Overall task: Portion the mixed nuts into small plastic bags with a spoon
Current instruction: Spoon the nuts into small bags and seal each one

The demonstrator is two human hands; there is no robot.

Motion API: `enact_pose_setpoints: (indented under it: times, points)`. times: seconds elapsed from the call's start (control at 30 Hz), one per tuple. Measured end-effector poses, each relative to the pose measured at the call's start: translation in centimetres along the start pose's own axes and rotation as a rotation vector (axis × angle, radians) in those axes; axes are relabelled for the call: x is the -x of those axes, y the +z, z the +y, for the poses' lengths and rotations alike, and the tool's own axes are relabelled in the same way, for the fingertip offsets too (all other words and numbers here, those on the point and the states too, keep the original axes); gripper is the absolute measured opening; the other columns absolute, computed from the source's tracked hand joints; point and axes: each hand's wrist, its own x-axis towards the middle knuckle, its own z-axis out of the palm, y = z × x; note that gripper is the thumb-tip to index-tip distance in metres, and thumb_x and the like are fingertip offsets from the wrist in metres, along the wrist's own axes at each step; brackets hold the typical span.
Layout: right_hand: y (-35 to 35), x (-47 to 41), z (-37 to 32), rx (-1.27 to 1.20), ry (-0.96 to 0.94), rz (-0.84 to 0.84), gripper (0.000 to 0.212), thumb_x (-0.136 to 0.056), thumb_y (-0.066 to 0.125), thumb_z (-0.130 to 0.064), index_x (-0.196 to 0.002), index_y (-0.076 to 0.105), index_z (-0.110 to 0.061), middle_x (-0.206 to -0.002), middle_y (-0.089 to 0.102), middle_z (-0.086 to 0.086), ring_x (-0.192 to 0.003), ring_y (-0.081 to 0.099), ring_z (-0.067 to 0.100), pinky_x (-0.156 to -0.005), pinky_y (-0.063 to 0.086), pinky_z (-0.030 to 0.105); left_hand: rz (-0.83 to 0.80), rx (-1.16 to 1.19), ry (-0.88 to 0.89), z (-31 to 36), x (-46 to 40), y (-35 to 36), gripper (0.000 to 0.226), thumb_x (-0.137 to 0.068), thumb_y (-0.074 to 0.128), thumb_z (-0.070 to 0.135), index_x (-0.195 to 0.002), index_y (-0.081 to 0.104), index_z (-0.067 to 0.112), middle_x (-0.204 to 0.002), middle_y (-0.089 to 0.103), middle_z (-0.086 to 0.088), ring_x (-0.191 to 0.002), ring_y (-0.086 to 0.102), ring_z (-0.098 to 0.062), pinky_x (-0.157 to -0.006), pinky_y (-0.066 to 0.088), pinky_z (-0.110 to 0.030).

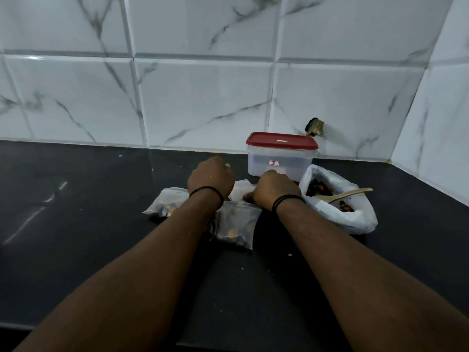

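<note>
Filled clear plastic bag [237,226] lay nearest. Both hands, left hand [210,177] and right hand [272,188], pinched an empty small bag [241,190]; mouth should open fully. Wooden spoon [342,195] rested in white nut sack [340,209].

Both forearms extend forward from the lower edge of view, bare, converging toward the centre. Each wrist carries a thin dark band. Left hand [211,177]: back uppermost, fingers curled under and hidden from view; grasp cannot be determined. Right hand [272,188]: back uppermost, knuckles raised, fingers curled downward, thumb side pointing left. The hands sit near each other, not touching.
</note>
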Motion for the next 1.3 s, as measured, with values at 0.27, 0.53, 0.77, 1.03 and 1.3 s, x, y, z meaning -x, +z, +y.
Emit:
enact_pose_setpoints:
  times: [0.27,0.53,0.77,1.03,1.3]
  points:
    - [-0.2,-0.2,1.0,-0.109,-0.003,0.063,0.016,-0.084,0.069,-0.019,-0.091,0.058,-0.010,-0.104,0.069,0.013,-0.100,0.065,0.030,-0.071,0.042,0.027,-0.016,0.032,-0.035,0.1,0.1,0.1,0.030,-0.094,0.049,0.041,-0.092,0.059,0.013,-0.095,0.064,-0.008,-0.087,0.060,-0.032,-0.071,0.045,-0.034]
    - [-0.2,-0.1,1.3,-0.183,-0.031,0.232,0.033,-0.090,0.064,-0.018,-0.117,0.056,-0.002,-0.113,0.067,0.017,-0.110,0.062,0.033,-0.086,0.047,0.031,-0.001,0.086,-0.021,0.3,0.4,0.0,0.025,-0.090,0.055,0.040,-0.091,0.058,0.016,-0.087,0.065,-0.005,-0.083,0.062,-0.028,-0.074,0.052,-0.036]
    - [0.0,0.4,1.4,-0.067,-0.002,0.071,0.024,-0.087,0.070,-0.021,-0.104,0.063,-0.006,-0.111,0.069,0.013,-0.105,0.065,0.030,-0.075,0.043,0.027,-0.028,0.077,0.011,0.3,0.6,0.3,0.021,-0.091,0.058,0.037,-0.092,0.056,0.016,-0.094,0.064,-0.004,-0.086,0.059,-0.026,-0.074,0.048,-0.034]
    - [-0.5,-0.1,1.5,-0.345,-0.020,0.275,0.011,-0.086,0.059,-0.014,-0.079,0.065,-0.007,-0.080,0.066,0.010,-0.086,0.064,0.030,-0.068,0.039,0.027,0.095,0.229,0.013,0.8,0.9,-0.2,0.020,-0.090,0.060,0.034,-0.081,0.060,0.016,-0.079,0.063,0.001,-0.079,0.059,-0.023,-0.066,0.042,-0.027]
    - [-3.3,1.9,1.1,-0.522,-0.261,0.588,0.005,-0.095,0.062,-0.019,-0.090,0.065,-0.017,-0.084,0.063,-0.012,-0.081,0.060,0.007,-0.072,0.047,0.023,0.198,0.783,-0.007,2.1,1.2,-0.7,0.037,-0.086,0.065,0.048,-0.101,0.059,0.015,-0.087,0.065,-0.001,-0.077,0.061,-0.013,-0.068,0.052,-0.027]
